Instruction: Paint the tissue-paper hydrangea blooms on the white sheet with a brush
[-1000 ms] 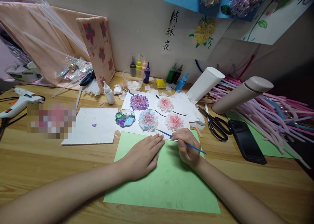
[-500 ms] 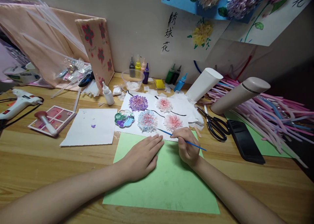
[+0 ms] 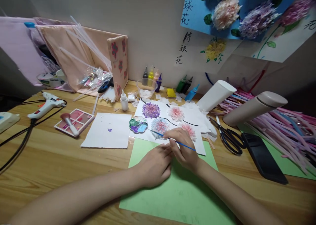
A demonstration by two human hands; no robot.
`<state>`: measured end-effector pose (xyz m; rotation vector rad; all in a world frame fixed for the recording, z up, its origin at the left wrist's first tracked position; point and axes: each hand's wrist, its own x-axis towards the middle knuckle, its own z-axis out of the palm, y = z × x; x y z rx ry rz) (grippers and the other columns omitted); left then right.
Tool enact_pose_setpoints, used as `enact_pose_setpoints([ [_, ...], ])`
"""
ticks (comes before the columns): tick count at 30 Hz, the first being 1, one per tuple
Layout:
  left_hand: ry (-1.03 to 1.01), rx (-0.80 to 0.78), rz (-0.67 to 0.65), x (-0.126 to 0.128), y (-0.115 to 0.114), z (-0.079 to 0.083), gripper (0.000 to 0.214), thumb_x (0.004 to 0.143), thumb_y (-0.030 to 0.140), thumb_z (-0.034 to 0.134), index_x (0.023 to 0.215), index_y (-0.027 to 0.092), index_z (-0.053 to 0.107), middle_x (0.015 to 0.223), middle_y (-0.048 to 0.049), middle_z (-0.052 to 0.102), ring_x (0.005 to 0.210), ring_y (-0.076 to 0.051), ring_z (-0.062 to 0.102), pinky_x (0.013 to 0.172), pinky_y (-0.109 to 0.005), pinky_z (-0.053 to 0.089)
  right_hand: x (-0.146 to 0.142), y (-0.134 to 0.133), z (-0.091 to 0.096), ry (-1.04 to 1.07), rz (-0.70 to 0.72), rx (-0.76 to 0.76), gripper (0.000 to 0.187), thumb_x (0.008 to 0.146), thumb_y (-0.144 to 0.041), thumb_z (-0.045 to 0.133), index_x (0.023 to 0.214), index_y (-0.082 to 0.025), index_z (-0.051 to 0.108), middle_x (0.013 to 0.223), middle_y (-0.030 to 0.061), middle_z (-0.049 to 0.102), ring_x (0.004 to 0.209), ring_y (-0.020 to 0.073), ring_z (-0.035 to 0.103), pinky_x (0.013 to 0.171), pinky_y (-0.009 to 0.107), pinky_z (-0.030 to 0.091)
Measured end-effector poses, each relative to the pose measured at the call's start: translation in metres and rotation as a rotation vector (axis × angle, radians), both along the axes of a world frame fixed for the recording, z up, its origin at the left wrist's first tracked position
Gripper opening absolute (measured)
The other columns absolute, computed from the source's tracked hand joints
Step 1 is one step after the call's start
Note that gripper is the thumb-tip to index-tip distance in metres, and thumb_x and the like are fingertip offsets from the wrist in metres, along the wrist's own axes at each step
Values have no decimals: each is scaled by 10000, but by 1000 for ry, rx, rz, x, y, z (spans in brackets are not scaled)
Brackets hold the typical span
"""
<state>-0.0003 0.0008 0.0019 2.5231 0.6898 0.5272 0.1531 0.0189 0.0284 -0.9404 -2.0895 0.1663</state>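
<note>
My right hand (image 3: 184, 147) pinches a thin blue paintbrush (image 3: 184, 145), its tip just right of the flower-shaped paint palette (image 3: 138, 124). Green, purple and light blue paint fills the palette. Under the brush is the blue-and-pink paper flower (image 3: 160, 126), on a white sheet (image 3: 145, 137) with black painted lines. A purple flower (image 3: 151, 110) and two pink ones, one (image 3: 176, 113) behind and one (image 3: 189, 130) partly behind my right hand, are on that sheet too. My left hand (image 3: 156, 164) lies flat at the sheet's near edge, over green paper (image 3: 170, 198), its fingertips partly hidden by my right hand.
Left are a white paper (image 3: 106, 133), a makeup palette (image 3: 85, 116) with a brush (image 3: 70, 124), and a glue gun (image 3: 46, 105) with cords. Scissors (image 3: 230, 139), a phone (image 3: 264, 157) and a tumbler (image 3: 254, 108) stand or lie right. Paint bottles (image 3: 151, 77) line the wall.
My right hand has carried the brush left, from the near side of the blue-and-pink flower towards the palette. My left hand stays on the paper. The whole view has shifted.
</note>
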Motion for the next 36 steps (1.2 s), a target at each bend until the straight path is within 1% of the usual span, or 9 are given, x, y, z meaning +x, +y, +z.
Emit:
enact_pose_setpoints([
  [5, 33, 22, 19, -1, 0, 1, 231, 824, 178, 470, 1023, 112, 565, 1110, -126, 608, 1079, -269, 529, 941, -390, 448, -24, 22, 3, -88, -7, -63, 159, 924, -180, 391, 938, -227, 542, 874, 28, 663, 857, 189, 552, 790, 359, 371],
  [13, 37, 41, 25, -1, 0, 1, 271, 828, 185, 476, 1074, 104, 555, 1111, -124, 609, 1060, -259, 538, 961, -375, 434, -28, 26, 6, -60, -26, -92, 175, 929, -178, 385, 891, -220, 551, 843, 24, 650, 823, 180, 544, 769, 355, 383],
  [16, 4, 26, 11, -1, 0, 0, 345, 841, 178, 457, 1171, 94, 516, 1235, -137, 557, 1170, -253, 486, 1043, -380, 374, -16, 22, 7, 26, -55, -24, 182, 912, -153, 395, 908, -225, 562, 831, 23, 645, 817, 181, 551, 766, 361, 398],
  [18, 2, 24, 11, -2, -1, -2, 411, 863, 178, 432, 1261, 78, 459, 1343, -147, 480, 1264, -246, 411, 1097, -381, 315, -1, 14, 3, 124, -94, 37, 202, 898, -141, 390, 930, -230, 568, 842, 31, 642, 835, 192, 558, 767, 372, 417],
  [22, 61, 8, 15, -3, -3, -3, 485, 875, 175, 410, 1349, 74, 386, 1443, -140, 368, 1345, -237, 311, 1134, -384, 263, 40, -7, -16, 254, -189, 70, 208, 876, -142, 388, 920, -228, 572, 867, 44, 632, 869, 214, 573, 771, 396, 445],
  [25, 93, -8, 15, -4, -3, -1, 509, 867, 162, 415, 1370, 95, 368, 1457, -126, 350, 1355, -231, 299, 1133, -395, 270, 59, -19, -29, 222, -228, 57, 188, 849, -130, 431, 932, -227, 569, 876, 43, 630, 850, 209, 573, 750, 382, 450],
  [28, 119, -6, 16, -4, -2, 2, 524, 860, 148, 416, 1380, 116, 357, 1459, -116, 350, 1351, -232, 311, 1122, -413, 294, 61, -23, -33, 178, -214, 46, 210, 830, -102, 450, 956, -226, 564, 886, 44, 636, 857, 204, 573, 758, 373, 453],
  [32, 120, 20, 10, -3, 0, 3, 531, 856, 129, 417, 1383, 133, 352, 1454, -109, 361, 1344, -234, 325, 1109, -425, 321, 54, -21, -27, 138, -165, 23, 237, 822, -78, 446, 955, -229, 571, 877, 38, 650, 853, 192, 576, 753, 353, 458],
  [36, 106, 30, 10, -2, 1, 3, 521, 863, 115, 408, 1380, 153, 356, 1443, -108, 378, 1335, -231, 343, 1100, -430, 338, 56, -19, -25, 170, -189, 53, 227, 811, -69, 448, 906, -232, 575, 824, 24, 658, 798, 181, 574, 722, 340, 448],
])
